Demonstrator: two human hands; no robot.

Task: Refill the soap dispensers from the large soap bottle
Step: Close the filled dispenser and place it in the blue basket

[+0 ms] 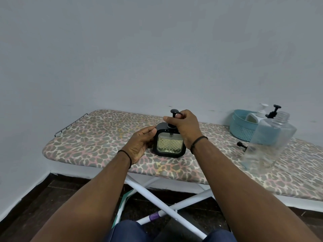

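Note:
A square black soap dispenser point(169, 145) with a patterned glass window stands upright on the leopard-print ironing board point(97, 137). My left hand point(141, 142) holds its left side. My right hand point(183, 126) grips the black pump head at its top. A large clear plastic bottle point(267, 142) with no cap on its neck stands to the right and looks almost empty of soap.
A blue basket point(243, 130) at the back right holds a white pump bottle point(257, 116) and a black pump point(274, 111). A small black part point(242, 145) lies on the board near the clear bottle. A wire rest edges the board's left end. A wall stands close behind.

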